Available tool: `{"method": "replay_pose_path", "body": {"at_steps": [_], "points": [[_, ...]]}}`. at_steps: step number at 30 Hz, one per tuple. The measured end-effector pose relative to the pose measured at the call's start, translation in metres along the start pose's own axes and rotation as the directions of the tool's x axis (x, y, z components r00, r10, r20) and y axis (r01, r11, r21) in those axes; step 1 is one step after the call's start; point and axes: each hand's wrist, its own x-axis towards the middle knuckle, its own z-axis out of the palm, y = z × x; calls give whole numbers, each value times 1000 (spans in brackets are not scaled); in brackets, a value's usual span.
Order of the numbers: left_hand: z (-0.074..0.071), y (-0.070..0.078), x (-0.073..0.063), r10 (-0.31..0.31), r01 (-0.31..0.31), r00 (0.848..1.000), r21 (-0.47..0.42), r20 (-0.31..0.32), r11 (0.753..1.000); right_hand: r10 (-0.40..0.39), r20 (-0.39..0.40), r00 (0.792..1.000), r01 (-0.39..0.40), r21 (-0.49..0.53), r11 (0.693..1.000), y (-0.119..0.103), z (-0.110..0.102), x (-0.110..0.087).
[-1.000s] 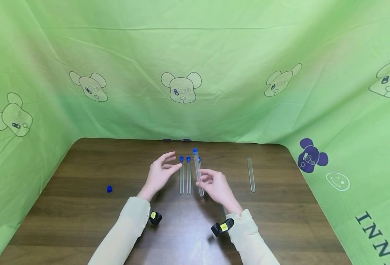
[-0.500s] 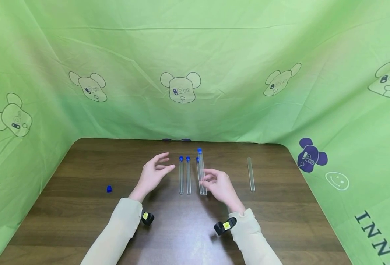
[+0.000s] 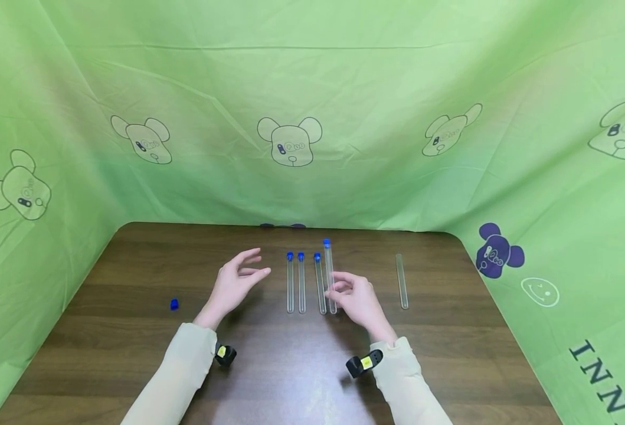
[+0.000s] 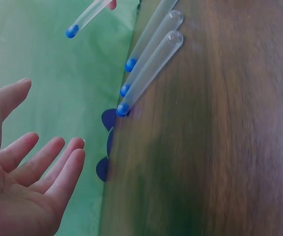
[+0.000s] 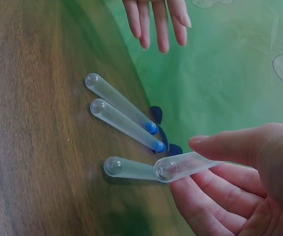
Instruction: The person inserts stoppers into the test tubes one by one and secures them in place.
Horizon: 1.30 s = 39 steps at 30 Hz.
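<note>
My right hand point(image 3: 359, 301) pinches a clear test tube point(image 3: 329, 260) with a blue cap between thumb and fingers. In the right wrist view the rounded end of that tube point(image 5: 178, 167) points toward the camera, above the table. Three more blue-capped test tubes lie side by side: one point(image 3: 320, 286) just left of the held tube, then two close together, a middle tube point(image 3: 302, 286) and a left tube point(image 3: 290, 286). My left hand point(image 3: 231, 288) hovers left of them with fingers spread and nothing in it, as the left wrist view also shows.
An uncapped test tube point(image 3: 402, 283) lies on the right of the brown wooden table point(image 3: 270, 366). A loose blue cap point(image 3: 174, 304) sits at the left. Green printed cloth point(image 3: 291, 77) hangs behind and along both sides of the table.
My right hand has carried the held tube a little to the right, away from the tube it overlapped. The left hand has drawn back to the left, away from the row of tubes.
</note>
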Motion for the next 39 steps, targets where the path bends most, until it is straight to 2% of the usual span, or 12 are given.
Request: {"method": "replay_pose_path", "body": {"at_steps": [11, 18, 27, 39], "points": [[-20, -6, -8, -4, 5, 1000, 49, -18, 999, 42, -12, 999, -42, 8, 999, 7, -3, 0], [-32, -13, -13, -29, 30, 999, 62, -22, 998, 62, -30, 998, -62, 9, 998, 8, -8, -1], [-43, -18, -20, -47, 49, 999, 99, -25, 994, 97, -38, 995, -97, -3, 995, 14, -11, 1], [-54, -19, -24, -34, 39, 998, 109, -44, 993, 109, -62, 992, -111, -36, 993, 21, -13, 5]]}}
